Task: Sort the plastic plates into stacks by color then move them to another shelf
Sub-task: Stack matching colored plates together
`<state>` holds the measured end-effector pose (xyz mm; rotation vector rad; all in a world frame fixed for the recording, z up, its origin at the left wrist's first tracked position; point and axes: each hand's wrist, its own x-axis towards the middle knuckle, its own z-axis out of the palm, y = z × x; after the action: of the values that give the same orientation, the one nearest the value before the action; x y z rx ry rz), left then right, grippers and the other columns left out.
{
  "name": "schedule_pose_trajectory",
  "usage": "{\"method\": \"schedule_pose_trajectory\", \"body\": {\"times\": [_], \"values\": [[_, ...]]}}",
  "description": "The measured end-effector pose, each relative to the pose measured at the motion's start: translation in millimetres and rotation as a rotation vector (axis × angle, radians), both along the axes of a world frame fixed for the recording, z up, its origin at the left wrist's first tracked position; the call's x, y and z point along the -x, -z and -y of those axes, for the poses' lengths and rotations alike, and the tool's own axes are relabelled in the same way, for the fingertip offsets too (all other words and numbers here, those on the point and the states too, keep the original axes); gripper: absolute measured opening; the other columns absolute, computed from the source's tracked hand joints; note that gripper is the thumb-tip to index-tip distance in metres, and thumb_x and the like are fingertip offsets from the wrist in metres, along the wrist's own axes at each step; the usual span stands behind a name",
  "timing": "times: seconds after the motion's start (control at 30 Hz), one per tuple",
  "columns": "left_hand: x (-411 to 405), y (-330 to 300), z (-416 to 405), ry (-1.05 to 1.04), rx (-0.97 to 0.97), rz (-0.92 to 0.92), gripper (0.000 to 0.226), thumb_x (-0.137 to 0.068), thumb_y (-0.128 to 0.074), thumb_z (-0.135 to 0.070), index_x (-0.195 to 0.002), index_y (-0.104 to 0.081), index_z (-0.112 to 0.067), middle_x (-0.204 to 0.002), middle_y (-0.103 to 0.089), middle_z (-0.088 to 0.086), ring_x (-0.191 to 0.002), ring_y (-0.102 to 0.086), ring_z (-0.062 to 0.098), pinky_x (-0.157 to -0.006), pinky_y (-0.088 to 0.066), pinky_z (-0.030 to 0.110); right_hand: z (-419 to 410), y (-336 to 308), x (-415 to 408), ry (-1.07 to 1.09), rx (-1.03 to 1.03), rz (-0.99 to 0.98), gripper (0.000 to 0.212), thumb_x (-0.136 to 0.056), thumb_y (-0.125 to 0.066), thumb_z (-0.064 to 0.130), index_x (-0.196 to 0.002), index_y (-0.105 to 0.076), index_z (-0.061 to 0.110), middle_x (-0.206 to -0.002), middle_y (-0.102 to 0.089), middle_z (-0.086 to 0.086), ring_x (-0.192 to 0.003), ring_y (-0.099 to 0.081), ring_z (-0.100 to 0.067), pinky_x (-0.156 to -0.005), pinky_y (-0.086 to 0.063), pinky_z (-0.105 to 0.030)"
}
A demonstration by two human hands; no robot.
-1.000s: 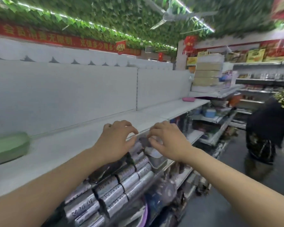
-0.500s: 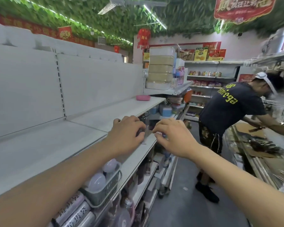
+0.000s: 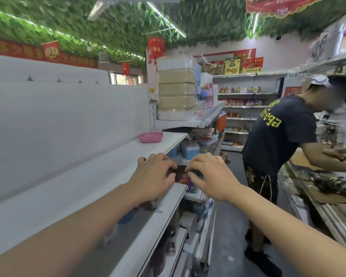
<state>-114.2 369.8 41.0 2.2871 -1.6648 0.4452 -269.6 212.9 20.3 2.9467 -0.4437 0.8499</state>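
Pink plate stack [image 3: 150,137] is seen on white shelf [image 3: 100,166], far end, well ahead of both hands and slightly left. L hand [image 3: 152,177] is held over shelf's front edge, so judged the nearer hand to it; R hand [image 3: 212,176] is out past the edge, over the aisle. Stack's long axis: approx. across shelf depth. 2 hands are held near each other, fingers curled down; whether anything is gripped can't be told, dark blurred items lie beneath. Nothing pink is held.
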Motion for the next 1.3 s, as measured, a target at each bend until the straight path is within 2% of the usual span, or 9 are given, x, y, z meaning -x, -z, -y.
{"method": "schedule_pose_trajectory", "body": {"times": [0.43, 0.57, 0.73, 0.83, 0.93, 1.03, 1.13, 1.23, 1.3], "values": [[-120.3, 25.2, 172.9, -0.364, 0.009, -0.107, 0.036, -0.098, -0.047, -0.045, -0.133, -0.056, -0.039, -0.142, -0.049, -0.008, -0.129, -0.045, 0.017, -0.107, -0.033, 0.044, 240.5, 1.6, -173.3, -0.277, -0.033, -0.074, 0.026, -0.101, -0.046, 0.039, -0.114, -0.068, 0.032, -0.114, -0.058, 0.011, -0.11, -0.051, -0.015, -0.092, -0.042, -0.041], [-168.8, 21.3, 192.6, -0.45, 0.045, -0.102, 0.037, -0.098, -0.048, -0.045, -0.133, -0.055, -0.039, -0.144, -0.048, -0.008, -0.132, -0.044, 0.017, -0.108, -0.032, 0.044, 269.4, 0.0, -249.9, -0.39, -0.037, -0.046, 0.024, -0.101, -0.05, 0.037, -0.115, -0.068, 0.031, -0.118, -0.061, 0.009, -0.113, -0.053, -0.016, -0.095, -0.042, -0.041], [-232.6, 20.2, 210.6, -0.539, 0.054, -0.083, 0.035, -0.099, -0.048, -0.045, -0.133, -0.055, -0.038, -0.145, -0.048, -0.008, -0.134, -0.043, 0.016, -0.111, -0.032, 0.044, 287.5, -1.2, -343.2, -0.477, -0.064, -0.06, 0.025, -0.102, -0.053, 0.035, -0.123, -0.066, 0.028, -0.106, -0.056, 0.01, -0.1, -0.058, -0.016, -0.078, -0.042, -0.03], [-260.4, 16.7, 221.2, -0.59, 0.053, -0.094, 0.033, -0.099, -0.048, -0.044, -0.13, -0.056, -0.039, -0.142, -0.05, -0.007, -0.13, -0.046, 0.017, -0.108, -0.035, 0.044, 297.5, -3.1, -382.4, -0.519, 0.005, -0.158, 0.035, -0.1, -0.056, 0.045, -0.133, -0.062, 0.033, -0.115, -0.06, 0.01, -0.106, -0.059, -0.016, -0.08, -0.041, -0.029], [-273.3, 15.2, 225.7, -0.655, 0.049, -0.094, 0.034, -0.099, -0.049, -0.044, -0.133, -0.055, -0.038, -0.141, -0.05, -0.006, -0.128, -0.046, 0.018, -0.107, -0.036, 0.044, 308.2, -3.4, -404.5, -0.55, 0.022, -0.223, 0.031, -0.097, -0.059, 0.051, -0.123, -0.067, 0.037, -0.119, -0.067, 0.015, -0.107, -0.061, -0.014, -0.083, -0.045, -0.031], [-274.8, 12.9, 226.3, -0.738, 0.065, -0.113, 0.035, -0.1, -0.05, -0.043, -0.135, -0.053, -0.039, -0.141, -0.05, -0.006, -0.13, -0.045, 0.018, -0.108, -0.035, 0.044, 317.9, -2.1, -417.0, -0.589, 0.087, -0.263, 0.025, -0.096, -0.057, 0.05, -0.106, -0.073, 0.033, -0.104, -0.072, 0.012, -0.095, -0.064, -0.016, -0.079, -0.049, -0.031], [-266.3, 10.7, 226.2, -0.834, 0.098, -0.138, 0.035, -0.101, -0.05, -0.044, -0.136, -0.052, -0.038, -0.141, -0.05, -0.006, -0.13, -0.046, 0.018, -0.108, -0.035, 0.043, 324.9, -6.3, -421.7, -0.638, 0.178, -0.254, 0.026, -0.099, -0.053, 0.047, -0.093, -0.07, 0.028, -0.082, -0.065, 0.007, -0.078, -0.059, -0.019, -0.067, -0.044, -0.032], [-242.1, 12.4, 223.2, -0.937, 0.145, -0.155, 0.034, -0.101, -0.05, -0.043, -0.134, -0.053, -0.038, -0.138, -0.052, -0.006, -0.127, -0.047, 0.018, -0.106, -0.037, 0.043, 327.4, -10.4, -419.3, -0.695, 0.18, -0.191, 0.025, -0.103, -0.048, 0.046, -0.096, -0.067, 0.031, -0.075, -0.055, 0.007, -0.074, -0.054, -0.021, -0.064, -0.038, -0.034], [-218.1, 14.1, 215.3, -1.009, 0.173, -0.155, 0.034, -0.1, -0.05, -0.044, -0.134, -0.054, -0.038, -0.136, -0.053, -0.006, -0.126, -0.048, 0.019, -0.106, -0.038, 0.044, 324.5, -9.4, -414.8, -0.772, 0.108, -0.152, 0.024, -0.105, -0.044, 0.046, -0.101, -0.064, 0.033, -0.075, -0.063, 0.008, -0.074, -0.059, -0.021, -0.067, -0.045, -0.035]]}}
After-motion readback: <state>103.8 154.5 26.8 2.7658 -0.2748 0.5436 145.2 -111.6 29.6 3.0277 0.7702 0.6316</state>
